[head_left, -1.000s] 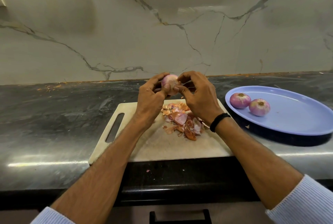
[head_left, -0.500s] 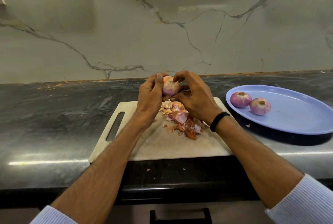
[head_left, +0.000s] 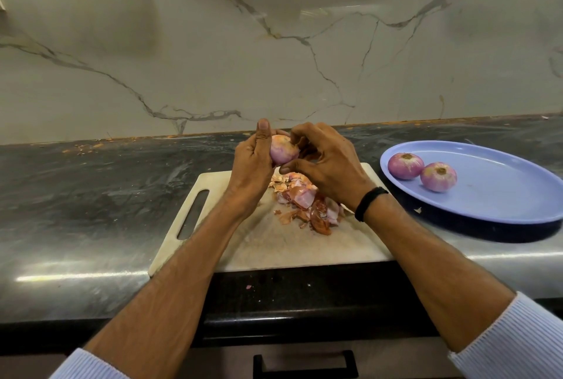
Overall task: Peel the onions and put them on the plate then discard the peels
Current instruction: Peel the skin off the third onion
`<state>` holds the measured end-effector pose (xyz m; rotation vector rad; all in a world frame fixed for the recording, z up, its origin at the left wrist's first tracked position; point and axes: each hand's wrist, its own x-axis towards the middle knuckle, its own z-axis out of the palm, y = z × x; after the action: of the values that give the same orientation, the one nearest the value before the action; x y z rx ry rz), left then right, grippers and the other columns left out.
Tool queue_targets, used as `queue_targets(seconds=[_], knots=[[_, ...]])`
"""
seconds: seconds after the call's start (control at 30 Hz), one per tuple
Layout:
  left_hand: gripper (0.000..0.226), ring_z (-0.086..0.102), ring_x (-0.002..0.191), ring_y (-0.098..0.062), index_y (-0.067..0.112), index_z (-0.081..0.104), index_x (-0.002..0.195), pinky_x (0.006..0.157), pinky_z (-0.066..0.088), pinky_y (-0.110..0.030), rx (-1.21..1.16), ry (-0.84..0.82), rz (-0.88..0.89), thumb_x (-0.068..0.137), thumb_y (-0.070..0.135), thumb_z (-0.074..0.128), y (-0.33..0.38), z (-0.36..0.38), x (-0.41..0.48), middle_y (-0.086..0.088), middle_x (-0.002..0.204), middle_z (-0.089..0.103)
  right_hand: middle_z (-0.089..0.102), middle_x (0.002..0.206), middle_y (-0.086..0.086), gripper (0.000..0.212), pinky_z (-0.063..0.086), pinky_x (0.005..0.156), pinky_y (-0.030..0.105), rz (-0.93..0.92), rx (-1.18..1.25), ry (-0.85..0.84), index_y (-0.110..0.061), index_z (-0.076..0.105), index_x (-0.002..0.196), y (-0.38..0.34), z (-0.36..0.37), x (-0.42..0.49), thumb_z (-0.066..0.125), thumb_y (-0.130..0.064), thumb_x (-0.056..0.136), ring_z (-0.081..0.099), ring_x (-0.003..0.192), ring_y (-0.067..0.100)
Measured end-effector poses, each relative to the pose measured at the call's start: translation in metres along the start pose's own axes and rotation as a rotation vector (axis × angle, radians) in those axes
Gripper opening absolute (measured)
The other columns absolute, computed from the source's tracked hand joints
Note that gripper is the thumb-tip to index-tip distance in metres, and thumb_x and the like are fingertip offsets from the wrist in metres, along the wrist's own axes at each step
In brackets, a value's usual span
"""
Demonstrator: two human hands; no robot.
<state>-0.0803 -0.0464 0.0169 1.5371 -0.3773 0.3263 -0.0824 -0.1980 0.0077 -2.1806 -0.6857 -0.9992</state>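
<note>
Both hands are raised together above the far edge of the board. The left hand grips the onion from the left, thumb upright along its side. The right hand has curled fingers picking at the onion's upper right. Whether a flake of skin is caught between them cannot be told. The visible face of the onion looks mostly bare, with a paler patch near the top.

The peels lie heaped on the board directly below the hands. Two peeled onions sit touching on the plate, to the right on the worktop.

Likely faults from here:
- Slip: a bare onion is smooth. A hard pull by the right hand against a light left grip could drop it onto the peels or the worktop.
- Incomplete peel: thin skin tears easily, and scraps may stay near the root end.
- Scatter: flakes released this far back may fall past the board's edge. Loose bits already lie on the worktop.
</note>
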Motion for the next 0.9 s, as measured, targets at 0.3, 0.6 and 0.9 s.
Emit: queue_targets(seconds=[0.3,0.6,0.9], knots=[[0.055,0.060,0.053,0.000,0.001,0.068,0.103,0.049,0.044,-0.011,-0.044,0.010,-0.022,0.109,0.039,0.030,0.0002,0.0011,-0.0007,0.003,0.066,0.066,0.051,0.087,0.000,0.035,0.041,0.065,0.010,0.015,0.008,0.023,-0.013,0.053,0.082,-0.0034,0.0022,-0.0019,0.081,-0.031,0.077,0.047,0.072,0.010],[0.035,0.067,0.074,-0.006,0.018,0.062,0.111,0.064,0.056,-0.024,0.112,0.021,0.083,0.107,0.041,0.036,-0.0059,-0.0031,0.0014,0.000,0.092,0.067,0.062,0.107,0.005,0.044,0.056,0.076,0.019,0.054,0.120,0.054,-0.008,0.057,0.107,-0.0040,0.0016,0.0007,0.082,-0.027,0.077,0.062,0.092,0.015],[0.029,0.067,0.074,-0.010,0.017,0.062,0.111,0.068,0.059,-0.031,0.126,0.007,0.098,0.104,0.039,0.046,-0.0049,-0.0025,0.0011,0.002,0.088,0.068,0.061,0.101,0.005,0.026,0.050,0.074,0.009,0.060,0.084,0.073,-0.008,0.060,0.101,0.0003,0.0012,0.0003,0.075,-0.021,0.084,0.059,0.086,0.011]])
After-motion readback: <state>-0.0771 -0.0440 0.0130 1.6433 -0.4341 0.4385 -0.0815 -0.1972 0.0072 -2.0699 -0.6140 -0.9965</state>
